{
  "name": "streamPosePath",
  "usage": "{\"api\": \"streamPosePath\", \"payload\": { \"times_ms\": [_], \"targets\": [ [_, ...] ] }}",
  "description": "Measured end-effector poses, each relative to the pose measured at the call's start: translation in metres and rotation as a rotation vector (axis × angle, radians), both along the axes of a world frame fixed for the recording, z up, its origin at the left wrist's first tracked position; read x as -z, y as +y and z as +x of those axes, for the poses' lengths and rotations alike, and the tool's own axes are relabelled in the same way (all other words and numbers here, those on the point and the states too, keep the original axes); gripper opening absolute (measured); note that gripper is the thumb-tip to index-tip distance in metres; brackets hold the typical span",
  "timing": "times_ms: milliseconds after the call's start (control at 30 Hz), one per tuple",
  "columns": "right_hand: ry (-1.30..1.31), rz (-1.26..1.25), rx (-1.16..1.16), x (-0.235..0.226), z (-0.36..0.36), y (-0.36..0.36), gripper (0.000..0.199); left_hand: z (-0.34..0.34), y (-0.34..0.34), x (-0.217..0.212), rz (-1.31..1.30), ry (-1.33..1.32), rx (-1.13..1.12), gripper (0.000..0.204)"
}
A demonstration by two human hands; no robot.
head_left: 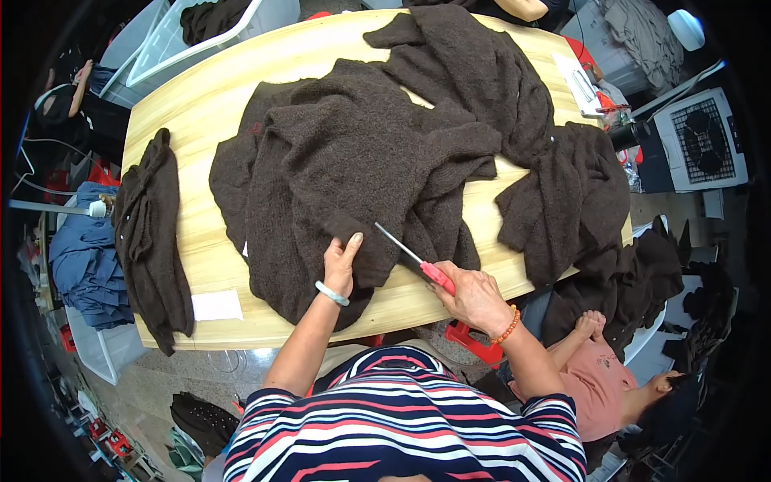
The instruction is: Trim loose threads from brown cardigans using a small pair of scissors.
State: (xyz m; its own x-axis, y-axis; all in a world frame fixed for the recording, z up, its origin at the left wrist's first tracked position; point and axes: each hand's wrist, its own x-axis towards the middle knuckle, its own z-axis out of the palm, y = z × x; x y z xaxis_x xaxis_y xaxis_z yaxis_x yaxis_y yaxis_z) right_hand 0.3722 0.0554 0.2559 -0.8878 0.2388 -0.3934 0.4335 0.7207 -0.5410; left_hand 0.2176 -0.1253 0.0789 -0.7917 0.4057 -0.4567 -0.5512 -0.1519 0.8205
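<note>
Scissors (418,263) in my right hand (474,296) point at the brown sweater (345,161) mid-frame on the desk (201,104); my left hand (341,263) presses its hem flat, fingers together. A slip could nick the knit or my thumb.

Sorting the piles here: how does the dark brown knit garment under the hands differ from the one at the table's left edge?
The dark brown knit garment under the hands lies spread wide and rumpled; the dark brown knit garment at the left edge is bunched into a narrow strip. The left hand presses the first; nothing touches the second. Both share colour and fuzzy knit.
</note>
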Motion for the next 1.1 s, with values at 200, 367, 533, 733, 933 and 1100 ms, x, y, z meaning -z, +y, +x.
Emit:
{"api": "streamPosePath", "payload": {
  "times_ms": [200,367,533,733,933,1100],
  "targets": [
    [-0.036,0.015,-0.019,0.0,0.006,-0.006,0.027,-0.004,-0.001,0.009,0.006,0.054,0.044,0.023],
    [-0.139,0.016,-0.229,0.005,0.022,-0.016,0.026,0.004,-0.003,0.005,0.098,-0.062,-0.046,0.014],
    [-0.099,0.068,-0.15,0.005,0.03,-0.011,0.026,0.007,-0.011,0.002,0.103,-0.226,-0.08,0.026],
    [-0.067,0.045,-0.093,0.004,0.026,-0.011,0.025,0.025,-0.016,-0.002,0.165,-0.298,0.009,0.03],
    [-0.138,-0.025,-0.247,0.012,0.045,-0.015,0.025,0.033,-0.017,-0.002,0.151,-0.484,-0.092,0.025],
    [-0.152,-0.03,-0.253,0.007,0.049,-0.017,0.028,0.028,-0.018,-0.004,0.217,-0.461,0.024,0.024]
  ]
}}
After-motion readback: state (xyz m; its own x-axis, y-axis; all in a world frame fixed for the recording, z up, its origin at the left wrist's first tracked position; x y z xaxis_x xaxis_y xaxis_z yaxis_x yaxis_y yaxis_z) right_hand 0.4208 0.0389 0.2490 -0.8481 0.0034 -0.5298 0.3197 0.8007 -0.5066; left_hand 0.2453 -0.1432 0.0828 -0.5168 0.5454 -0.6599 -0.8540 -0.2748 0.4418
